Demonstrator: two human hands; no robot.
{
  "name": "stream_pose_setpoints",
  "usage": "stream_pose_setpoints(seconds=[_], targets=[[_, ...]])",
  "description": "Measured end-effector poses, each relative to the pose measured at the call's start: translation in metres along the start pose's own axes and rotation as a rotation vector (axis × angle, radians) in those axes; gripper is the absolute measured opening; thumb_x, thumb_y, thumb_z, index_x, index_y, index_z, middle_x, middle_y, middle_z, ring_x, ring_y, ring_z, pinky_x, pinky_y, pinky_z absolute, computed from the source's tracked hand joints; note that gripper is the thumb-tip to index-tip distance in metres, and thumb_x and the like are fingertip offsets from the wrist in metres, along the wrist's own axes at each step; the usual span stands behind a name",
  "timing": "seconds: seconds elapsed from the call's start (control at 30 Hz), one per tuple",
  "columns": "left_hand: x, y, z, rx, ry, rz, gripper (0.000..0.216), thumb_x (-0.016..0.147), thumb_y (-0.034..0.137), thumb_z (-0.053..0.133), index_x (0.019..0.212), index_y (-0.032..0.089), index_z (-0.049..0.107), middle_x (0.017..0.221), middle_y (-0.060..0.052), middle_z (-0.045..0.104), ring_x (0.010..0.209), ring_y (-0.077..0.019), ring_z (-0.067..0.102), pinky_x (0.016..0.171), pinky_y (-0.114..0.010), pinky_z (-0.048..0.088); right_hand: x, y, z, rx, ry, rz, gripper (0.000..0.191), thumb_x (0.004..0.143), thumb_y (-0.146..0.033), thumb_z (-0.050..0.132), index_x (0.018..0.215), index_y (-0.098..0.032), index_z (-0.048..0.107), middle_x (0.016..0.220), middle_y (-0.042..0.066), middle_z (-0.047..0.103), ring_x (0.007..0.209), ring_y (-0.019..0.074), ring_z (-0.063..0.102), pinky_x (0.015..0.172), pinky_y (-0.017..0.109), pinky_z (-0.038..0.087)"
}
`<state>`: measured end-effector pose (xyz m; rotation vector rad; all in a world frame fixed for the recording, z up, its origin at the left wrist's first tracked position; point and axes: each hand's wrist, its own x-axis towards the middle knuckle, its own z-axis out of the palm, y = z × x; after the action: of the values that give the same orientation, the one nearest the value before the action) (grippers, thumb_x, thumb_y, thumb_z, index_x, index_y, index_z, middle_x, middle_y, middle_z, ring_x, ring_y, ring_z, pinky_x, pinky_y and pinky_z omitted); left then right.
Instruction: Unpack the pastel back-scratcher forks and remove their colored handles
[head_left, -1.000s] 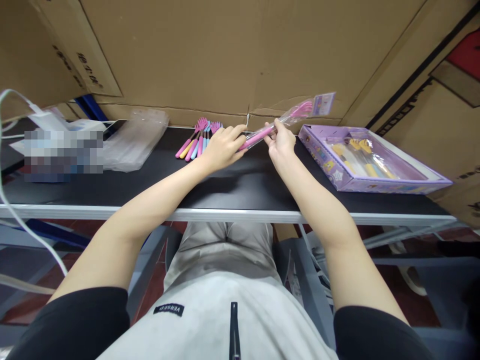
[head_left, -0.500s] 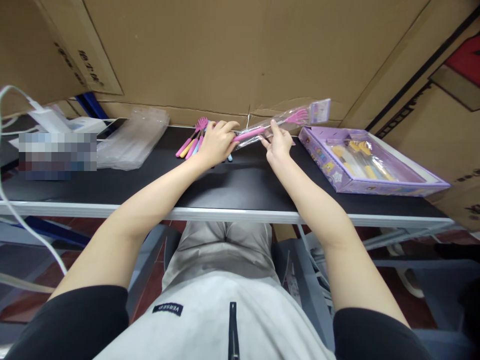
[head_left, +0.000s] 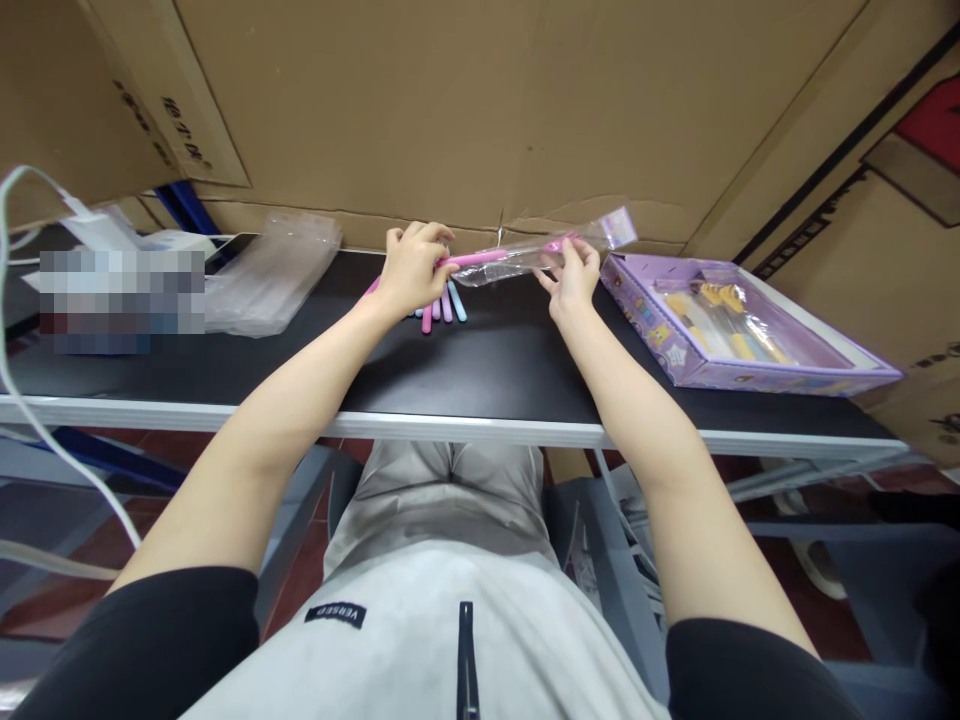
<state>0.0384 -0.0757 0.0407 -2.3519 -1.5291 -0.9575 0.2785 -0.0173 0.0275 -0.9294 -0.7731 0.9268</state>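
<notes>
A pink back scratcher (head_left: 484,259) lies lengthwise inside a clear plastic sleeve (head_left: 517,265) with a purple printed header (head_left: 619,228). My left hand (head_left: 416,262) pinches the handle end of the scratcher at the sleeve's left end. Around the scratcher's head my right hand (head_left: 574,277) is closed on the sleeve, partly covering the claw. Beneath my left hand, several loose scratchers with coloured handles (head_left: 448,303) rest on the black table; their heads are mostly hidden by that hand.
To the right, a purple box (head_left: 675,350) holds packed scratchers with yellow claws (head_left: 724,297). A stack of clear plastic sleeves (head_left: 274,275) lies to the left. Farther left are a white cable (head_left: 15,390) and a blurred-out item. Cardboard (head_left: 450,110) walls the table's back.
The sleeved scratcher has shifted left with my left hand. My right hand has moved slightly right along the sleeve, onto the claw end. More of the loose handles show below my left hand.
</notes>
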Motion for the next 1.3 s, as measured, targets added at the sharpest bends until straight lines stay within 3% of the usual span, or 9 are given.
stream_pose_setpoints(seconds=[0.33,0.53,0.67,0.83,1.0,1.1,1.3], targets=[[0.002,-0.016,-0.01,0.045,-0.009,-0.01,0.022,0.1,0.029,0.056,0.098,0.02,0.075,0.147,-0.015,0.068,0.141,-0.0452,0.052,0.113,-0.071,0.034,0.035,0.0,-0.017,-0.087,0.085,-0.039,0.037,0.09,-0.046,0.073,0.124,-0.033,0.068,0.146,0.004,0.061,0.123,0.0176,0.068,0.092,0.045,0.065],[0.0,-0.022,-0.041,0.064,0.046,-0.088,0.048,0.108,0.052,0.039,0.109,0.025,0.078,0.144,-0.005,0.07,0.141,-0.0391,0.039,0.117,-0.075,0.019,0.049,-0.023,-0.037,-0.22,0.214,-0.135,0.033,0.094,-0.047,0.067,0.125,-0.034,0.072,0.158,0.005,0.052,0.14,0.0231,0.064,0.094,0.049,0.063],[-0.002,-0.031,-0.057,0.078,0.086,-0.186,0.059,0.106,0.062,0.032,0.116,0.027,0.078,0.133,-0.006,0.074,0.141,-0.0406,0.035,0.116,-0.079,0.009,0.057,-0.026,-0.046,-0.233,0.285,-0.117,0.033,0.099,-0.045,0.059,0.129,-0.035,0.071,0.162,0.005,0.048,0.142,0.022,0.063,0.092,0.046,0.064],[-0.004,-0.041,-0.055,0.049,0.165,-0.199,0.062,0.098,0.071,0.038,0.116,0.028,0.079,0.114,-0.01,0.081,0.142,-0.047,0.039,0.115,-0.082,0.004,0.06,-0.016,-0.042,-0.211,0.251,-0.124,0.041,0.099,-0.041,0.06,0.138,-0.035,0.067,0.165,0.006,0.045,0.139,0.0211,0.064,0.09,0.044,0.065],[-0.006,-0.03,-0.046,0.124,0.083,-0.244,0.064,0.097,0.069,0.04,0.107,0.022,0.081,0.103,-0.016,0.08,0.139,-0.0483,0.048,0.114,-0.085,0.005,0.052,-0.013,-0.036,-0.271,0.154,-0.15,0.044,0.094,-0.048,0.067,0.137,-0.036,0.068,0.163,0.007,0.048,0.142,0.0244,0.063,0.092,0.045,0.065],[-0.007,-0.022,-0.043,0.129,0.059,-0.235,0.062,0.097,0.07,0.047,0.108,0.02,0.081,0.094,-0.014,0.079,0.138,-0.0474,0.049,0.115,-0.084,0.005,0.049,-0.013,-0.035,-0.275,0.159,-0.16,0.049,0.091,-0.05,0.072,0.138,-0.037,0.068,0.157,0.008,0.054,0.14,0.0273,0.064,0.09,0.048,0.065],[-0.01,-0.001,-0.051,0.101,0.036,-0.315,0.043,0.095,0.055,0.059,0.114,0.022,0.081,0.101,-0.014,0.081,0.149,-0.0493,0.043,0.125,-0.079,-0.002,0.059,-0.006,-0.036,-0.311,0.086,-0.187,0.067,0.094,-0.062,0.064,0.157,-0.04,0.056,0.168,0.01,0.043,0.145,0.0312,0.061,0.091,0.051,0.066]])
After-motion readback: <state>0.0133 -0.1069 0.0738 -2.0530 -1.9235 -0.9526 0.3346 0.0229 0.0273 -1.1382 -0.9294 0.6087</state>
